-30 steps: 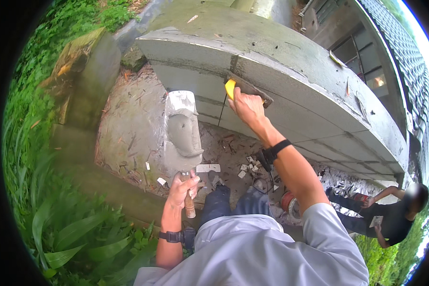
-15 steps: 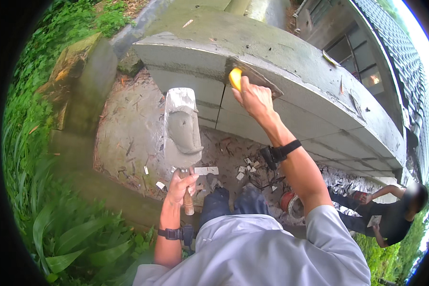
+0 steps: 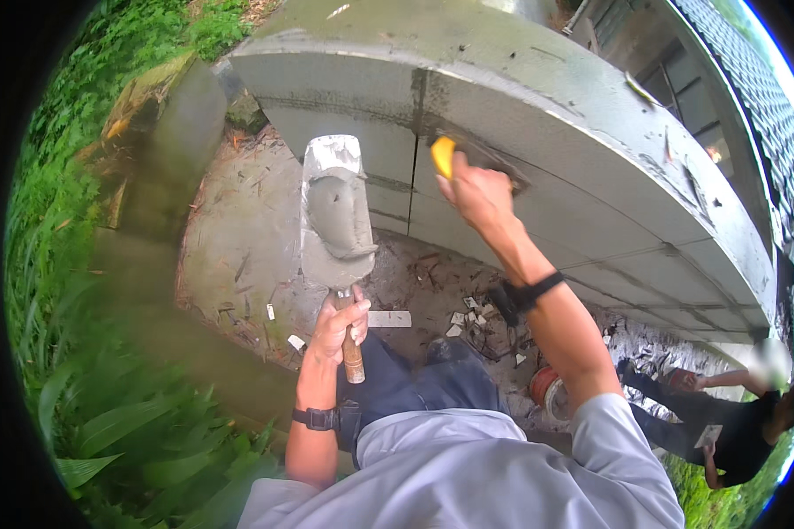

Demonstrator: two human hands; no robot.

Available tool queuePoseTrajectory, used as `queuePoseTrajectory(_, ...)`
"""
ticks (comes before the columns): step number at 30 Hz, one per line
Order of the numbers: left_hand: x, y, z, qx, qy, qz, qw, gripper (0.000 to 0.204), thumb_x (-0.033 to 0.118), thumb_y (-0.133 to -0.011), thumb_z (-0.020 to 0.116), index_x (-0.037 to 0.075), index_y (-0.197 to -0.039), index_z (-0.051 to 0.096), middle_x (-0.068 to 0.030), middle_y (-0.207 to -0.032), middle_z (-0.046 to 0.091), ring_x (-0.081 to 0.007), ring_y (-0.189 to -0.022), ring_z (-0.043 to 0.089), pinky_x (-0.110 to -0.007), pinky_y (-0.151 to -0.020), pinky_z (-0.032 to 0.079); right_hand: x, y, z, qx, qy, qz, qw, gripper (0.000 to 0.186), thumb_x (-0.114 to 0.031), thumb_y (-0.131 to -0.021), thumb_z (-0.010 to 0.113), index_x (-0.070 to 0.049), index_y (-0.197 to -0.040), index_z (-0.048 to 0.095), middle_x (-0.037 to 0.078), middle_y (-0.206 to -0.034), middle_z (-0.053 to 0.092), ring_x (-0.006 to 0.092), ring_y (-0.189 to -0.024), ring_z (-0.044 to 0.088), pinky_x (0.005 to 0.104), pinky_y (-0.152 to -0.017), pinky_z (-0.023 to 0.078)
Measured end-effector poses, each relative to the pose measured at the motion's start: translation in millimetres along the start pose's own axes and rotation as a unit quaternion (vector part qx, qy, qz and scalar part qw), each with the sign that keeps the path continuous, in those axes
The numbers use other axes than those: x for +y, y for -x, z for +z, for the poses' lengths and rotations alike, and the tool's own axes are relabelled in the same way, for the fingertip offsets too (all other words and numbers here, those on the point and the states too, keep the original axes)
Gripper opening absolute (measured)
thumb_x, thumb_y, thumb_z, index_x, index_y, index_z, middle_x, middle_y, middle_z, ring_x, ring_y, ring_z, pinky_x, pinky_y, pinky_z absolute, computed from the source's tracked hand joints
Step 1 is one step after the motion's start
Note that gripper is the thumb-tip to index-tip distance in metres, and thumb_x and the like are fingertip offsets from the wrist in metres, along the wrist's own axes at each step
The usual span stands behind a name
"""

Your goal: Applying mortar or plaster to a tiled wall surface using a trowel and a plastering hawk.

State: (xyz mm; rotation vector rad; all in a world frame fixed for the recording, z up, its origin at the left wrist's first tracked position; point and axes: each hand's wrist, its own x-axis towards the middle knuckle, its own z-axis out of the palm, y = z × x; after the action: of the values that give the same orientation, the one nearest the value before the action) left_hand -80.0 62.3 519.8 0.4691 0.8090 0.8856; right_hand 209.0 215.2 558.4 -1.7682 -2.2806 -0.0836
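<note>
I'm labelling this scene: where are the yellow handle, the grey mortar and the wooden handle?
Yellow handle (image 3: pixel 444 156): head view, its exposed end.
Grey mortar (image 3: pixel 335 218): head view, middle of the mound.
Wooden handle (image 3: pixel 353 358): head view, its lower part.

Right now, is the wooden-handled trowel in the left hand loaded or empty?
Loaded: a thick mound of grey mortar lies on the trowel.

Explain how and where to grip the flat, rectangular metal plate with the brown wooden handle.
Probably best by the rounded wooden handle, from the near side: it juts that way, the left hand wraps it, and smooth grey mortar lies on the plate.
</note>
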Motion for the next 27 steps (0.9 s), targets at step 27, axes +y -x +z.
queuePoseTrajectory(27,-194.8,-168.6,-217.3,-0.102,-0.199,0.085,0.971,0.035,0.005,-0.082,0.074,0.0,-0.113,0.058,-0.001,-0.071,0.058,-0.0088,-0.047,0.049,-0.026,-0.044,0.04,-22.3,68.5,178.9,0.019,-0.19,-0.146,0.971,0.036,-0.032,-0.094,0.062,-0.003,-0.107,0.045,0.019,-0.074,0.055,0.0363,-0.066,0.058,0.0427,-0.061,0.044)
